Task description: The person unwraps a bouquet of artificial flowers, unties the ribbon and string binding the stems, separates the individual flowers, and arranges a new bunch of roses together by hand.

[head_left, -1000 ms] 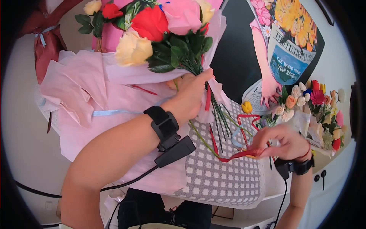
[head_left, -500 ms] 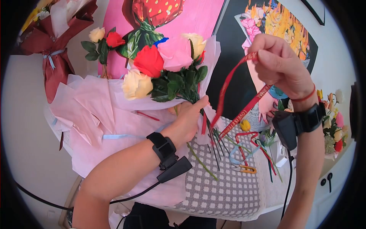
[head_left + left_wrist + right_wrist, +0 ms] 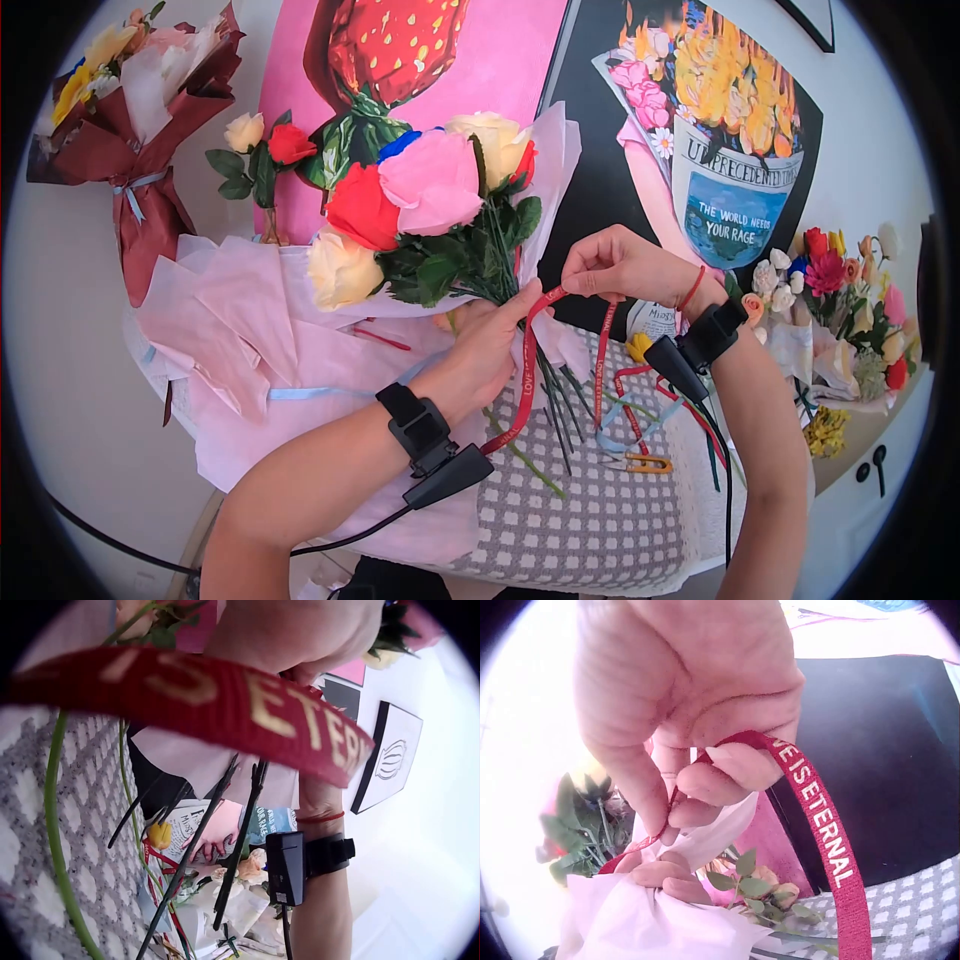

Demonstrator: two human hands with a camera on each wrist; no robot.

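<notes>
My left hand (image 3: 478,350) grips the stems of a bouquet of red, pink and cream roses (image 3: 430,190) where pale pink paper surrounds them. Thumb and fingers of my right hand (image 3: 625,268) pinch a red lettered ribbon (image 3: 526,385) just right of the stems. One length of it drops past my left hand, and another hangs below my right. In the left wrist view the ribbon (image 3: 202,694) crosses close to the camera, above dark stems (image 3: 238,847). The right wrist view shows the ribbon (image 3: 821,817) running through my right hand's fingers (image 3: 712,784).
Pink paper sheets (image 3: 240,340) cover the table's left side. Yellow-handled snips (image 3: 645,463), cut stems and ribbon pieces lie on the checked cloth (image 3: 580,520). A wrapped bouquet (image 3: 150,180) is at the left, more flowers (image 3: 840,300) at the right, and painted pictures (image 3: 740,190) stand behind.
My right hand has come down and left from its raised position, bringing the ribbon beside the stems. My left hand still grips the bouquet.
</notes>
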